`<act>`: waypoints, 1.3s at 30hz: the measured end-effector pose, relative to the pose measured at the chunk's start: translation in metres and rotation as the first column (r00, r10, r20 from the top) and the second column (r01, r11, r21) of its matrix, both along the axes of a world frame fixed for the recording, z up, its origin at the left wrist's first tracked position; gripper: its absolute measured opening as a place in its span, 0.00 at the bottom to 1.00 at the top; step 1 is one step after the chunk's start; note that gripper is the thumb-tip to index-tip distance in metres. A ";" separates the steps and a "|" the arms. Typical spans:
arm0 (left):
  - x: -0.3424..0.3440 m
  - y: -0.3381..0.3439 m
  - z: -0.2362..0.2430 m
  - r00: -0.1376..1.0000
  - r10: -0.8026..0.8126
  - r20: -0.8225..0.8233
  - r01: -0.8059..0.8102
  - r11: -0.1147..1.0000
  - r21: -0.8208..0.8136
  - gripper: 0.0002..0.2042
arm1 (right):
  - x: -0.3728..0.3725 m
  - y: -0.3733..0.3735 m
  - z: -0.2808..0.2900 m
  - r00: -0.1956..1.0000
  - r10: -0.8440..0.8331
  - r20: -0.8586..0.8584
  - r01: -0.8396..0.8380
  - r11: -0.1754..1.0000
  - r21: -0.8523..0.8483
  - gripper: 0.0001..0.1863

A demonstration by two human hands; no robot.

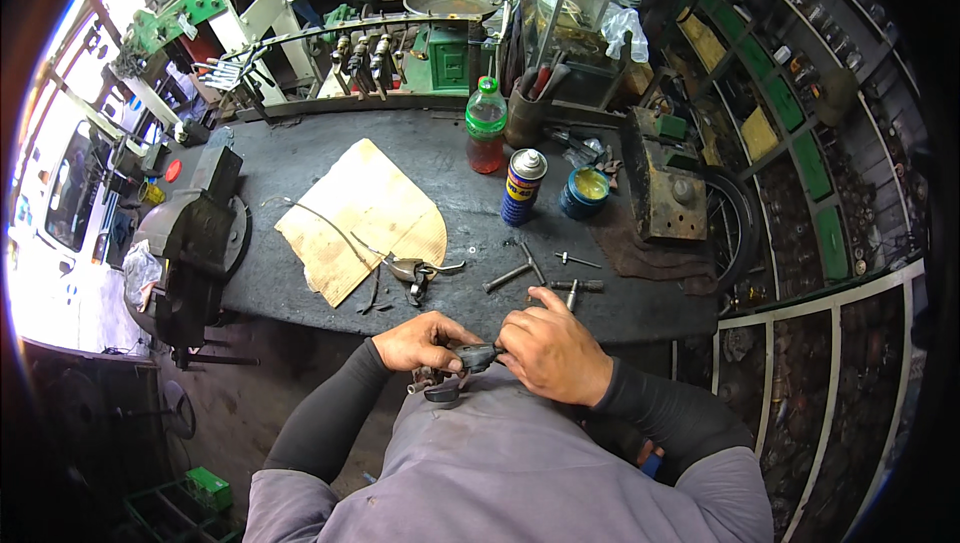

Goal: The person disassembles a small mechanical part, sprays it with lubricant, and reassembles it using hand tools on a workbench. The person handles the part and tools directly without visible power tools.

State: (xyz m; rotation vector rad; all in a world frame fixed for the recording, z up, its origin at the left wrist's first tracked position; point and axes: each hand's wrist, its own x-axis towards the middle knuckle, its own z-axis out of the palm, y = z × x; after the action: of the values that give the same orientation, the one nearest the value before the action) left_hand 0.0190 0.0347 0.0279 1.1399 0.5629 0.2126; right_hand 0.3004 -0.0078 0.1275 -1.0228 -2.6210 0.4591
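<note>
My left hand grips a black metal mechanical part just in front of my body, below the bench edge. My right hand pinches the right end of that part, index finger raised, with some fingertips hidden. On the bench ahead, a lever assembly with a cable lies on a tan cardboard sheet. Just beyond my right hand are T-handled tools and a small metal rod tool. Behind them stand a blue-and-yellow spray can, an open tub of yellowish grease and a green-capped bottle of red liquid.
A large bench vise occupies the left end of the bench. A metal block fixture sits on brown cloth at the right, beside a wheel. Tool racks line the back; shelving runs along the right wall.
</note>
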 end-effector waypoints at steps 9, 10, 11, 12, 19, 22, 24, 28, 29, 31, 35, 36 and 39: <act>-0.002 0.002 0.013 0.995 -0.083 -0.049 0.087 0.993 0.080 0.33 | -0.001 -0.002 0.006 0.990 -0.098 -0.100 0.058 0.937 -0.344 0.11; 0.000 0.003 0.014 0.993 -0.098 -0.068 0.104 0.990 0.095 0.33 | -0.001 -0.003 0.009 0.996 -0.077 -0.039 0.060 0.940 -0.335 0.11; 0.000 0.002 0.013 0.991 -0.103 -0.084 0.110 0.991 0.076 0.33 | -0.001 -0.005 0.014 0.998 -0.054 0.022 0.059 0.944 -0.324 0.12; 0.001 0.001 0.009 0.989 -0.109 -0.100 0.116 0.992 0.058 0.33 | -0.001 -0.006 0.016 0.996 -0.032 0.084 0.057 0.948 -0.313 0.12; 0.001 -0.001 -0.013 0.994 -0.079 -0.077 0.084 0.995 0.052 0.34 | 0.002 -0.005 0.013 1.000 -0.009 0.020 0.014 0.962 -0.273 0.11; 0.000 0.001 -0.017 0.997 -0.070 0.012 0.069 0.996 0.062 0.35 | 0.000 -0.006 0.016 1.000 -0.019 -0.020 0.014 0.972 -0.234 0.11; 0.002 -0.001 -0.019 0.997 -0.043 0.063 0.036 0.992 0.119 0.34 | 0.000 -0.007 0.017 0.999 -0.027 -0.027 0.020 0.974 -0.224 0.11; 0.003 -0.005 -0.021 0.995 -0.012 0.097 -0.001 0.991 0.130 0.33 | -0.001 -0.008 0.016 0.999 -0.032 -0.021 0.027 0.980 -0.199 0.11; 0.002 -0.005 -0.023 0.997 -0.016 0.074 0.008 0.994 0.105 0.34 | -0.002 -0.009 0.015 0.999 -0.033 -0.015 0.030 0.982 -0.187 0.11; -0.002 -0.006 -0.029 0.999 -0.025 0.029 0.023 0.998 0.053 0.34 | -0.002 -0.010 0.015 0.999 -0.035 -0.006 0.033 0.985 -0.168 0.12; -0.001 -0.009 -0.023 0.997 0.017 0.079 -0.019 0.999 0.026 0.35 | -0.002 -0.012 0.008 0.998 -0.060 -0.028 0.055 0.986 -0.158 0.13; -0.003 -0.008 -0.025 0.998 0.012 0.067 -0.012 1.000 0.008 0.37 | -0.002 -0.014 0.007 0.996 -0.074 -0.040 0.066 0.985 -0.160 0.13; -0.005 -0.008 -0.021 1.000 0.010 -0.011 -0.010 1.000 0.002 0.36 | -0.002 -0.017 0.003 0.993 -0.093 -0.071 0.074 0.971 -0.226 0.14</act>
State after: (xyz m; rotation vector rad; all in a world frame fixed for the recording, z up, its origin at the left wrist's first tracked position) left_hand 0.0136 0.0270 0.0072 1.1404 0.5787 0.2156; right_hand 0.2980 -0.0247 0.1304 -1.1513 -2.4848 0.7716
